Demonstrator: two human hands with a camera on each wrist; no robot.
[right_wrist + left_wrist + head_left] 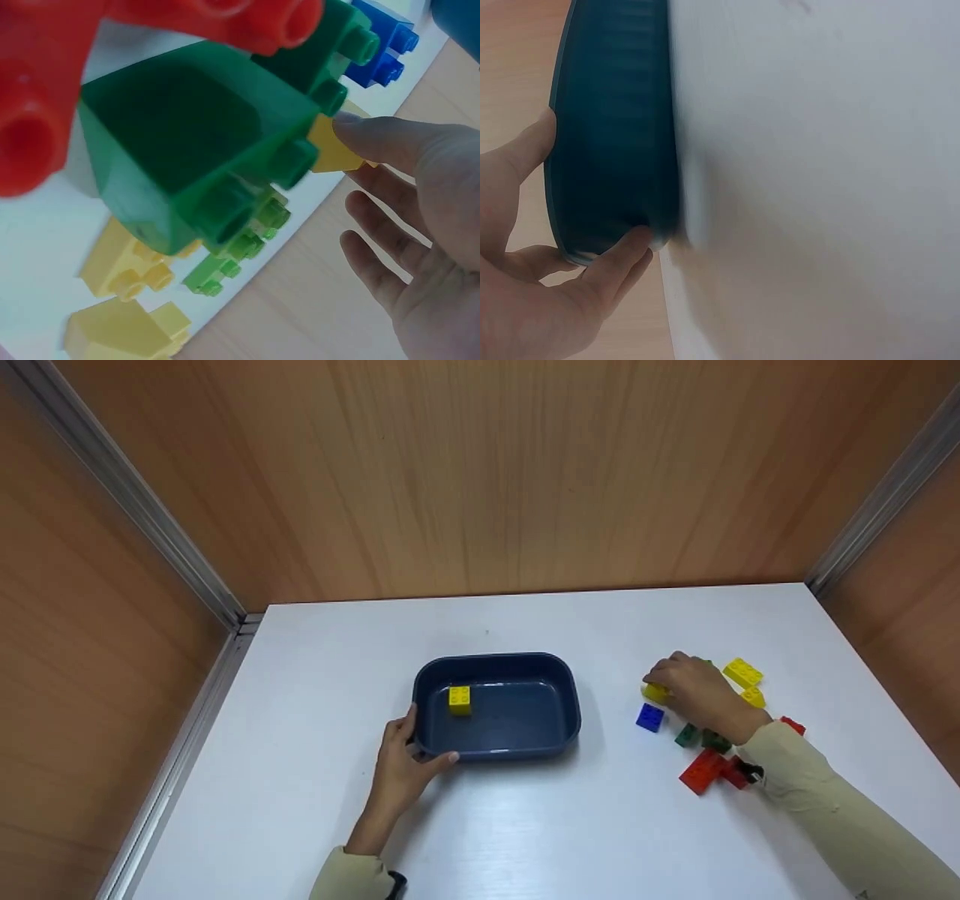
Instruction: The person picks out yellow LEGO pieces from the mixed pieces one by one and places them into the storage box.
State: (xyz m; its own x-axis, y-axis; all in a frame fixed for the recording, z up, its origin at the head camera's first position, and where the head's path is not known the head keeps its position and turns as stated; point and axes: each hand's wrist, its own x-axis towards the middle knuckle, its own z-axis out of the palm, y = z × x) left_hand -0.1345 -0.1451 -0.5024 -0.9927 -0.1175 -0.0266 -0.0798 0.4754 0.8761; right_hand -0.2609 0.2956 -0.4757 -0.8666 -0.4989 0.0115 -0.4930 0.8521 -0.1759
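A dark blue rectangular tray (pixel 517 754) stands on the white table with one yellow toy brick (pixel 460 701) inside, near its left end. My left hand (pixel 401 769) grips the tray's near left corner, thumb on the front side and fingers at the left end. To the right, my right hand (pixel 694 690) pinches a yellow toy brick (pixel 655 693) between thumb and index finger; in the right wrist view the other fingers are spread. Just in front of that brick lies a blue brick (pixel 650 718). Part of the pile is hidden under the right hand and sleeve.
Green bricks (pixel 687 735) and red bricks (pixel 702 771) lie near the right forearm. Beyond it are more yellow bricks (pixel 742 673), and a light green brick (pixel 211 274) shows in the right wrist view. Wooden panels (pixel 487 480) enclose the table (pixel 480 832) at back and sides.
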